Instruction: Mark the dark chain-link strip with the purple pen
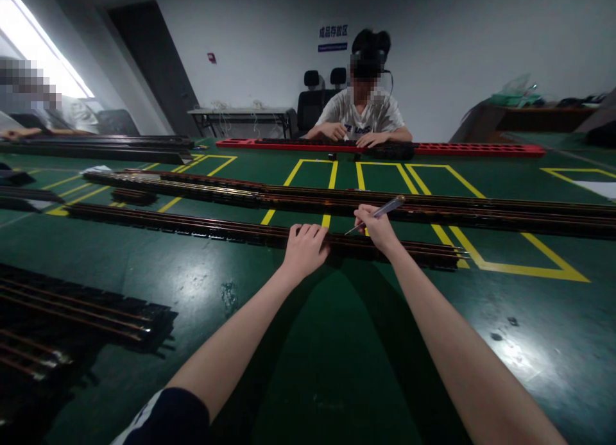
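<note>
A long black strip (212, 228) with thin copper-coloured rods along it lies across the green table in front of me. My left hand (305, 247) grips this strip near its right part, with the fingers curled over the far edge. Just to the right, my right hand (376, 227) is closed around a slim screwdriver (391, 206) with a see-through handle. The tool slants down to the left, and its thin shaft reaches the strip close to my left hand. Whether the tip touches the strip I cannot tell.
Behind it run more black strips (500, 213) with rods. Others (91, 304) lie at the near left. Across the green table (327, 361), marked with yellow lines, a co-worker (360, 111) has both hands on a red rail (481, 150). Another person (77, 115) sits at the far left.
</note>
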`<action>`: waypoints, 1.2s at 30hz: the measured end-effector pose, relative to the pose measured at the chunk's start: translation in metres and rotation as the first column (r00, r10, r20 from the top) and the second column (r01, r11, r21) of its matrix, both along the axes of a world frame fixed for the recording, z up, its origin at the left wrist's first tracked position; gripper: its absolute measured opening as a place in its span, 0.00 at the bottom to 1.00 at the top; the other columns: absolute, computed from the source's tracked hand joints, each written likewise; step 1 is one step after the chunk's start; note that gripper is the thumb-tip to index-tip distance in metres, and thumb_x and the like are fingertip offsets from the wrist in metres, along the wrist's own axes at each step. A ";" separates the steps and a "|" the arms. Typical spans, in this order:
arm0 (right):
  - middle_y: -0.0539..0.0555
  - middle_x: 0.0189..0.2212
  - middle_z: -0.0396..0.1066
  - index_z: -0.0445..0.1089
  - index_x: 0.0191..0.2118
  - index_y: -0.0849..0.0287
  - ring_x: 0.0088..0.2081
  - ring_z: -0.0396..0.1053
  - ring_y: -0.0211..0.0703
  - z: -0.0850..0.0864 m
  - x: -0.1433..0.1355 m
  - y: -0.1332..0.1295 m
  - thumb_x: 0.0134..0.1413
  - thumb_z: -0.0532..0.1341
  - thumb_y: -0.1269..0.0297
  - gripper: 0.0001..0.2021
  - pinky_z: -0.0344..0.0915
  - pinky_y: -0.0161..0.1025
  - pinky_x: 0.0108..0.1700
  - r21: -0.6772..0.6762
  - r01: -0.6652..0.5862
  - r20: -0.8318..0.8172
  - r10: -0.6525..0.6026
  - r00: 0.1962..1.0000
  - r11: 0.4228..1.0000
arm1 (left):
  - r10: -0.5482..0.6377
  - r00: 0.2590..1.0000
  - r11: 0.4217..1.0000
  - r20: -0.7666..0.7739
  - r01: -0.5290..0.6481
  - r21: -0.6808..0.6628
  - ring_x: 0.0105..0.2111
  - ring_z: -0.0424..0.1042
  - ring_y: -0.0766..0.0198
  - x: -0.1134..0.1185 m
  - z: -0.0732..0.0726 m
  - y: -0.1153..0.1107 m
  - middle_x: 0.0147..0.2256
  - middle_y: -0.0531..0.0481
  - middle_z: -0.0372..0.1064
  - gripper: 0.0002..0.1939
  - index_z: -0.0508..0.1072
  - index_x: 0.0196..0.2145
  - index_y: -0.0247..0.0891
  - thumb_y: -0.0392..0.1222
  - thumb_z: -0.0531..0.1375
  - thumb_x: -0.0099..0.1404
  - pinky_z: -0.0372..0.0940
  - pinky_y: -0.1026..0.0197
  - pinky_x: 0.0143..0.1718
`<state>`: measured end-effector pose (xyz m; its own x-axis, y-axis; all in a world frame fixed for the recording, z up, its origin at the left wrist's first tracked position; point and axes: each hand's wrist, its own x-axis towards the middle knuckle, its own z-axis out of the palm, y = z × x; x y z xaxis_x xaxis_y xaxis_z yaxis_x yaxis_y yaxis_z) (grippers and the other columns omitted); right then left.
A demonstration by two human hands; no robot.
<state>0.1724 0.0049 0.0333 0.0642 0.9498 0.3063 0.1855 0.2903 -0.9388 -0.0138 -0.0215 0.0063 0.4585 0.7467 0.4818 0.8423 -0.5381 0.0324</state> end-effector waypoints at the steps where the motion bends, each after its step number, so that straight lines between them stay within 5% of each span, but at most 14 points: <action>1: 0.46 0.12 0.57 0.58 0.14 0.57 0.16 0.56 0.32 0.001 -0.001 -0.001 0.47 0.59 0.60 0.16 0.53 0.33 0.21 -0.001 -0.003 0.006 0.003 1.000 1.000 | 0.000 1.000 1.000 0.001 0.000 -0.001 0.49 0.69 0.54 0.000 0.000 0.000 0.48 0.45 0.73 0.16 0.71 0.49 0.38 0.39 0.53 0.65 0.57 0.48 0.52; 23: 0.46 0.12 0.59 0.59 0.15 0.57 0.16 0.58 0.33 0.005 -0.002 -0.004 0.49 0.59 0.59 0.16 0.55 0.34 0.22 -0.032 -0.024 0.049 0.026 0.998 0.999 | 0.069 0.998 0.998 0.014 -0.069 -0.006 0.50 0.68 0.54 -0.001 0.003 -0.002 0.48 0.45 0.73 0.21 0.72 0.48 0.37 0.27 0.49 0.62 0.56 0.46 0.54; 36: 0.47 0.12 0.58 0.61 0.14 0.57 0.16 0.57 0.33 -0.002 0.004 0.000 0.49 0.58 0.60 0.16 0.54 0.34 0.22 -0.004 -0.032 -0.008 0.032 0.999 0.999 | -0.009 0.999 0.994 0.052 0.014 -0.110 0.52 0.69 0.58 -0.003 0.007 0.001 0.50 0.46 0.73 0.24 0.71 0.50 0.36 0.24 0.46 0.61 0.58 0.49 0.55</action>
